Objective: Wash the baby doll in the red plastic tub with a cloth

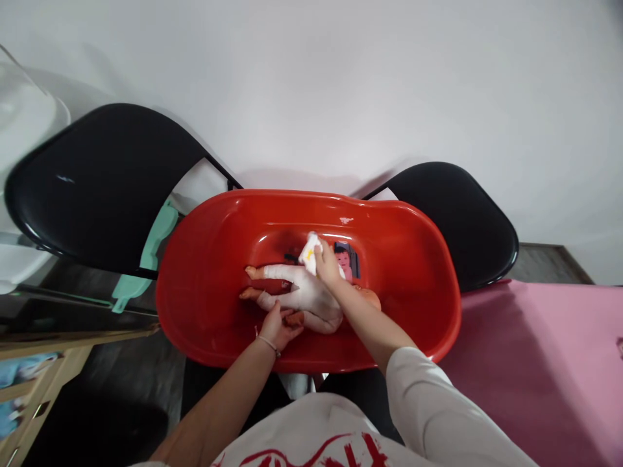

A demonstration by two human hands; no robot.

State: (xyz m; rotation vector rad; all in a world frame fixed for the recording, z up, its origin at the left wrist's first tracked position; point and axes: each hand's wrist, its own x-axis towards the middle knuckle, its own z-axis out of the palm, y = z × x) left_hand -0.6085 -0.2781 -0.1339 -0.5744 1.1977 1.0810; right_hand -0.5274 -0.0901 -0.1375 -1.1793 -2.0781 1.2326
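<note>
Against a white wall, a doll (304,297) in a red tub (204,285) is steadied by the left hand (281,327), closed on it, while a cloth (310,253) gripped in the right hand (328,267) is pressed to its back, wiping apparently midway.

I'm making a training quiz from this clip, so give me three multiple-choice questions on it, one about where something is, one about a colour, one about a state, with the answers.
1. Where does the baby doll lie?
A. on the pink surface
B. inside the tub
C. on a black chair

2. What colour is the tub?
A. red
B. blue
C. white

3. What is the right hand doing?
A. hanging free
B. gripping the tub's rim
C. holding a white cloth over the doll

Answers:
1 B, the doll lies on the tub's floor.
2 A, its walls and rim are red.
3 C, the fingers close on the cloth above the doll, while the left hand touches the doll's underside.
</note>
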